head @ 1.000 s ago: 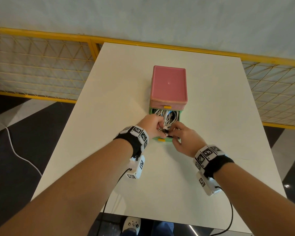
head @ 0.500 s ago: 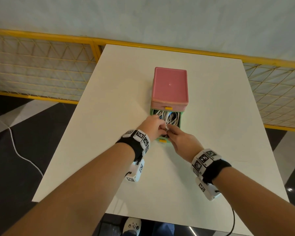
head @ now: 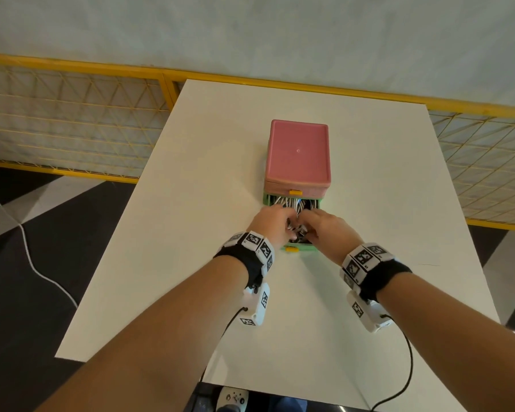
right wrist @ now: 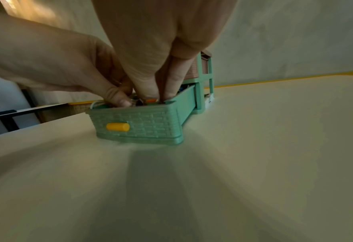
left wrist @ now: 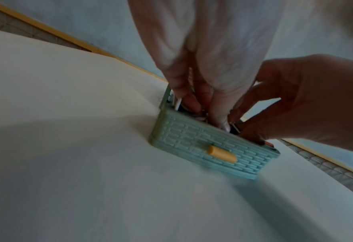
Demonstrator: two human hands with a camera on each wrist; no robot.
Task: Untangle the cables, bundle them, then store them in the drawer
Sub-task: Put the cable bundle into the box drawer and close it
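A small cabinet with a pink top (head: 298, 156) stands mid-table. Its green bottom drawer (head: 305, 248) is pulled out toward me, yellow knob (head: 292, 249) in front. White cables (head: 290, 202) lie bundled inside it, mostly hidden by my hands. My left hand (head: 275, 226) reaches down into the drawer's left side, fingertips (left wrist: 219, 117) curled onto the bundle. My right hand (head: 324, 228) digs in from the right, thumb and fingers (right wrist: 150, 81) pinching the cables just behind the drawer front (right wrist: 142, 126). A white cable end (left wrist: 178, 102) sticks up at the left corner.
The white table (head: 191, 233) ends near my elbows and at both sides. A yellow mesh fence (head: 72, 120) runs behind and beside it. A white cord (head: 27, 248) lies on the dark floor to the left. The upper pink drawer (head: 296, 188) is closed.
Both hands have slid a little farther over the drawer and sunk lower into it, covering more of the cables. The drawer and cabinet have stayed put.
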